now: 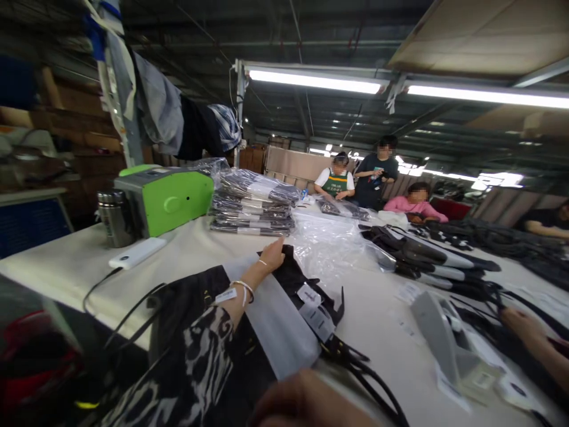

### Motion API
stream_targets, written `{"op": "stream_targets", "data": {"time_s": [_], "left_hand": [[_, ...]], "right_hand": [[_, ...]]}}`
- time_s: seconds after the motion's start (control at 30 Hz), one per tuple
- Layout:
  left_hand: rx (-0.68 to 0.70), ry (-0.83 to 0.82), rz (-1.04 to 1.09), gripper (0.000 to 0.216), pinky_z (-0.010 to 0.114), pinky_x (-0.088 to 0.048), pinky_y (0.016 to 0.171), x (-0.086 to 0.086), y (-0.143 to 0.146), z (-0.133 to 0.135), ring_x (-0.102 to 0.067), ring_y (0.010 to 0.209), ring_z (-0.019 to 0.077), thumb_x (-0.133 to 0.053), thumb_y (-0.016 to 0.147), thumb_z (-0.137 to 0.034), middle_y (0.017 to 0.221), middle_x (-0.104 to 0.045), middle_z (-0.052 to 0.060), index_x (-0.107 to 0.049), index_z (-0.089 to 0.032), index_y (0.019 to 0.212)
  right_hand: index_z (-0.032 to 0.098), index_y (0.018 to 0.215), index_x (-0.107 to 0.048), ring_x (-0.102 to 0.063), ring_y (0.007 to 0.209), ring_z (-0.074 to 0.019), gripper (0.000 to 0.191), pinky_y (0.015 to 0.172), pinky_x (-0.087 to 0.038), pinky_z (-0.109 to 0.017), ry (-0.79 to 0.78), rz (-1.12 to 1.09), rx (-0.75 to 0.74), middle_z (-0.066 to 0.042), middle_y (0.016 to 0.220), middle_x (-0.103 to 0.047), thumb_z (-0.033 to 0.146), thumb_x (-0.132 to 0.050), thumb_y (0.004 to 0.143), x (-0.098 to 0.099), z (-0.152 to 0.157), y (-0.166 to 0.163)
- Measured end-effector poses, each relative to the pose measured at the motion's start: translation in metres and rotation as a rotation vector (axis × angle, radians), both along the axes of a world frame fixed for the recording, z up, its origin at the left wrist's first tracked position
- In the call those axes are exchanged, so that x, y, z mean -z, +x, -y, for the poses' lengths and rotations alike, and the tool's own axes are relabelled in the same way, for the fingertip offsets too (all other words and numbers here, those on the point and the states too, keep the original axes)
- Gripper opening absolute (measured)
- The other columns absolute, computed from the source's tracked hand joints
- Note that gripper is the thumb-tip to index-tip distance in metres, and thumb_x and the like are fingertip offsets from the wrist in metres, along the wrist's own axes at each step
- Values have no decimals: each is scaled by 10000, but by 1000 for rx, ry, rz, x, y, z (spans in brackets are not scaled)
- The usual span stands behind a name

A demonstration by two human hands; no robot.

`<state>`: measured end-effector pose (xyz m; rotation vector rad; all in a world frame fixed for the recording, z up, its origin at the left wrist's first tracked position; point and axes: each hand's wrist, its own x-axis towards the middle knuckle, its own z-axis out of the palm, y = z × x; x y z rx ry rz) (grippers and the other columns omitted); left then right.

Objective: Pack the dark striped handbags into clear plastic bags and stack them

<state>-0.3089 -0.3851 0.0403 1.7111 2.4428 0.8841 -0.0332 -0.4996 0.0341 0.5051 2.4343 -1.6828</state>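
Observation:
My left hand (270, 256) reaches forward from a black-and-white patterned sleeve, bracelets on the wrist. It lies on a black garment (297, 274) spread on the white table (62, 261), fingers stretched out and thumb raised. A pale sheet (275, 323) lies across the garment, with white hang tags (315, 308) beside it and black straps (355, 365) trailing off. A blurred brown shape (306, 400) at the bottom edge may be my right hand; no fingers show.
A green machine (166, 198), steel flask (113, 218) and white power bank (137, 252) stand at left. Behind lie stacked bagged garments (253, 207) and clear plastic bags (329, 243). At right are black garments (409, 249), a grey stand (438, 335) and another forearm (533, 338). Three people work at the far end.

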Motion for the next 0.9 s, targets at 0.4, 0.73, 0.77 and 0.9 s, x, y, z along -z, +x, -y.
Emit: {"op": "stream_targets", "data": {"time_s": [0.4, 0.73, 0.77, 0.9], "left_hand": [[-258, -427, -73, 453, 434, -460, 997, 10, -84, 153, -612, 1184, 312, -482, 902, -494, 1257, -663, 172, -647, -167, 1170], [-384, -604, -55, 678, 458, -464, 946, 14, -119, 247, -648, 1108, 349, -361, 831, -747, 1182, -704, 142, -652, -225, 1151], [-386, -615, -59, 655, 447, -472, 924, 16, -121, 244, -655, 1084, 347, -378, 824, -743, 1152, -712, 142, -667, -218, 1089], [-321, -564, -110, 444, 361, -483, 801, 15, -113, 207, -671, 1004, 306, -474, 836, -624, 1036, -737, 95, -662, -229, 910]], "right_hand": [[85, 1276, -583, -563, 1236, -337, 548, 1015, -418, -415, 904, 267, 340, -222, 1286, -618, 473, -565, 890, 28, -186, -83], [63, 1237, -615, -576, 1227, -381, 700, 957, -465, -423, 724, 348, 457, -272, 1314, -591, 575, -648, 761, 32, -208, -78], [64, 1245, -606, -581, 1223, -373, 691, 953, -466, -416, 716, 347, 462, -269, 1300, -603, 571, -630, 776, 32, -206, -72], [63, 1208, -597, -627, 1155, -352, 597, 910, -474, -397, 699, 337, 481, -260, 1210, -658, 532, -554, 840, 35, -197, -33]]}}
